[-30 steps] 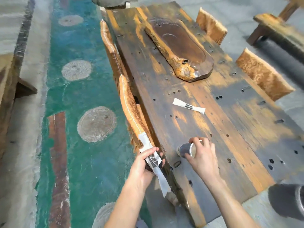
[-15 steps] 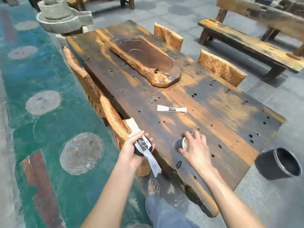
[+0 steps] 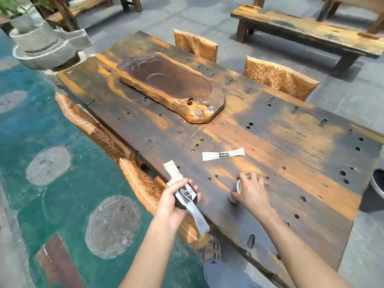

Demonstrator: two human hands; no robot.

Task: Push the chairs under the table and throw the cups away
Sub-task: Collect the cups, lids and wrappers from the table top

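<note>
**A:** While the person is standing at the long wooden surface [image 3: 270,146], where are the cups sitting?

**B:** One pale cup [image 3: 235,192] is tilting on the surface near its close end, and the right hand [image 3: 253,193] is curling its fingers over it. The left hand [image 3: 170,202] is gripping a dark cup [image 3: 193,194] together with a white paper packet [image 3: 199,218], just above the surface's left edge.

**A:** And the chairs?

**B:** Two chairs [image 3: 143,181] are pressing against the left edge. Two other chairs [image 3: 278,80] are standing at the opposite side. A second packet [image 3: 223,154] is lying beyond the hands, a carved wooden tray [image 3: 170,86] is resting farther along, and a dark bin [image 3: 377,183] is showing at the right.
</note>
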